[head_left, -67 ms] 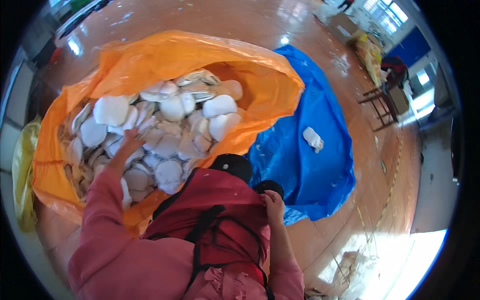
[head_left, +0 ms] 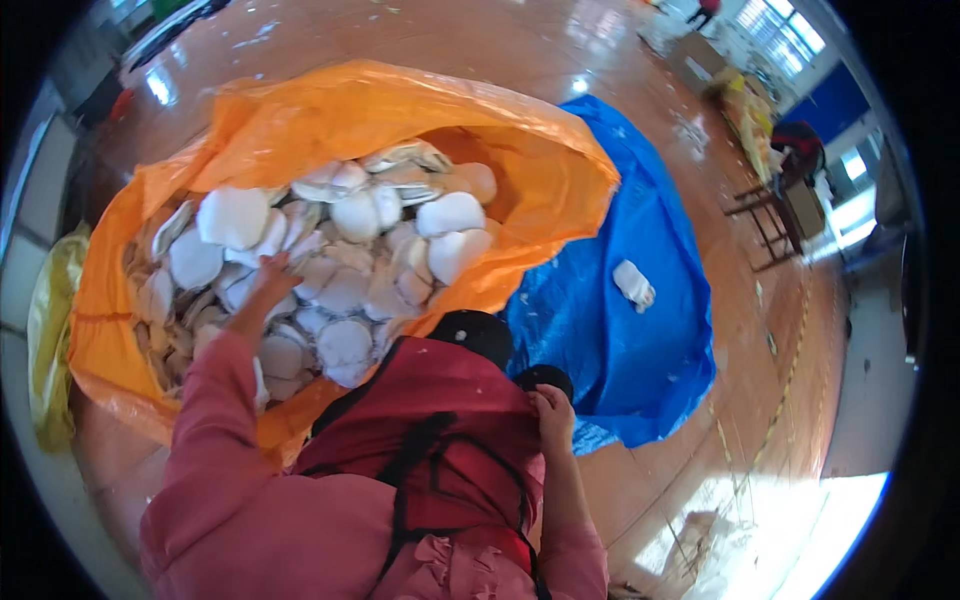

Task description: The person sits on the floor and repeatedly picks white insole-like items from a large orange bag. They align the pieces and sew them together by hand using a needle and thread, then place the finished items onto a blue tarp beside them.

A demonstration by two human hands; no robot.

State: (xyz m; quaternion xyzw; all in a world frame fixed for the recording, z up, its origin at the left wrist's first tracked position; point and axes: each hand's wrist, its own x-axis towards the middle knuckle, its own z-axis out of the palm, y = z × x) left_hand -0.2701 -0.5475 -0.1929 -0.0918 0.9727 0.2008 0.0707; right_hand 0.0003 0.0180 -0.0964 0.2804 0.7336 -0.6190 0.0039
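A large orange plastic sack [head_left: 400,95] lies wide open in front of me, filled with a heap of white and off-white rounded soft pads [head_left: 345,345]. My left hand [head_left: 270,283] reaches over the middle of the heap, its fingers apart and touching the pads. Nothing is visibly held in it. My right hand [head_left: 553,408] rests by my knee, fingers curled in a pinch at the edge of my red apron [head_left: 430,390]. To the right of the orange sack, a blue sheet or sack [head_left: 640,350] is spread, bearing one small white crumpled piece [head_left: 633,285].
A yellow bag [head_left: 52,345] leans by the wall on the left. At the far right are a wooden chair [head_left: 770,225], a cardboard box [head_left: 692,60] and another yellow sack [head_left: 745,115]. Scraps litter the tiled floor [head_left: 690,135]. A person [head_left: 706,10] is partly visible far off.
The whole view has shifted slightly, so things sit a little further right. My left hand stays on the pads and my right hand at the apron's edge.
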